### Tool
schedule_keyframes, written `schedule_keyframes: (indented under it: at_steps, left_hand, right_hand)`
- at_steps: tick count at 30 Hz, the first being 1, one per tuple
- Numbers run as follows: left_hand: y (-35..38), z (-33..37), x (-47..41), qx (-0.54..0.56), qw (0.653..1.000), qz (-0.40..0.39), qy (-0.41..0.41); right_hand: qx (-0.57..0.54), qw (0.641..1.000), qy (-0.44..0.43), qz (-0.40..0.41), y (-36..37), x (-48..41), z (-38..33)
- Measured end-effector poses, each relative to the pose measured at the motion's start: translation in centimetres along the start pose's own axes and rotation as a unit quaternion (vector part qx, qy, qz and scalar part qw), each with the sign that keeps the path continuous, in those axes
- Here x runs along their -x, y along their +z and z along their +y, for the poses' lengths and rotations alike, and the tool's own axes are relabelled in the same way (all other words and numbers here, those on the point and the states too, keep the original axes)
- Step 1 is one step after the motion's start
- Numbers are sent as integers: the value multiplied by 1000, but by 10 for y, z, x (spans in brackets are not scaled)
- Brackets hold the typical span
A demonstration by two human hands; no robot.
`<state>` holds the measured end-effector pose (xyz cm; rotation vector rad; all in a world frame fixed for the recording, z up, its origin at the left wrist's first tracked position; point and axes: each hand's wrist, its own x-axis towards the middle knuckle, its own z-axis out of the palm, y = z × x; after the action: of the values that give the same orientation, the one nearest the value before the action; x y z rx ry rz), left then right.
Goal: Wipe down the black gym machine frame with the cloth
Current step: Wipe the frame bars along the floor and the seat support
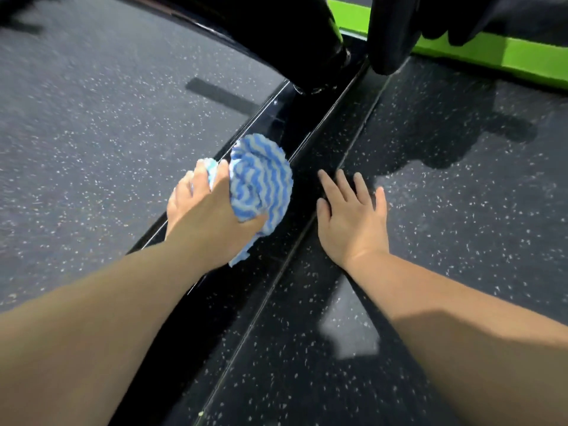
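Rubber, dark and white-flecked, everywhere as floor (92, 118). Crossed it on the diagonal, lower centre to upper centre, with the black gym machine frame (295, 127), a glossy low rail that met a thick black upright (292, 35) at top centre. Caught a lime-green strip (491, 50) in the upper right corner.

Then down to the arms, reaching in from both lower corners. Planted the right hand (350, 222) flat at centre frame, fingers straight and spread, on the shiny dark surface just right of the rail. A brace, most likely, to carry the lean while working this low.

Clutched the cloth (261, 179), blue-and-white striped and bunched into a wad, in the left hand (203, 210), fingers curled round it. Pressed the wad onto the rail's top face, just left of centre. Balled it up, probably, to put a thick pad on that narrow face. Looked like mid-wipe, but could not tell which stretches were already clean.
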<state>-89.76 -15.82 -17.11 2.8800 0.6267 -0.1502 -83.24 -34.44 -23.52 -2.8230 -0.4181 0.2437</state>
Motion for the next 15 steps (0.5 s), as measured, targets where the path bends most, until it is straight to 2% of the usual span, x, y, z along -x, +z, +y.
schedule_keyframes:
  at_steps: [5, 7, 8, 10, 11, 13, 15]
  left_hand:
    - [-9, 1, 7, -5, 994, -95, -50]
    - [-17, 0, 3, 1, 993, -107, -57]
    - [-17, -1, 2, -5, 993, -107, -58]
    - [-14, 2, -6, -19, 994, -87, -61]
    - [-13, 6, -10, -16, 995, -71, -71]
    - [-9, 20, -33, -7, 997, -41, -70]
    - [-7, 32, -58, 5, 998, -28, -63]
  right_hand:
    - [-5, 996, -21, -88, -7, -2, 6]
    - [-32, 994, -23, -102, -15, -6, 6]
    - [-67, 994, -9, -90, -17, -6, 3]
    - [-196, 980, 34, -3, -19, -11, -10]
    - [-270, 961, 30, 56, -20, -16, -19]
    - [-342, 927, -16, 155, -22, -33, -33]
    - [-374, 912, -34, 164, -30, -56, -40]
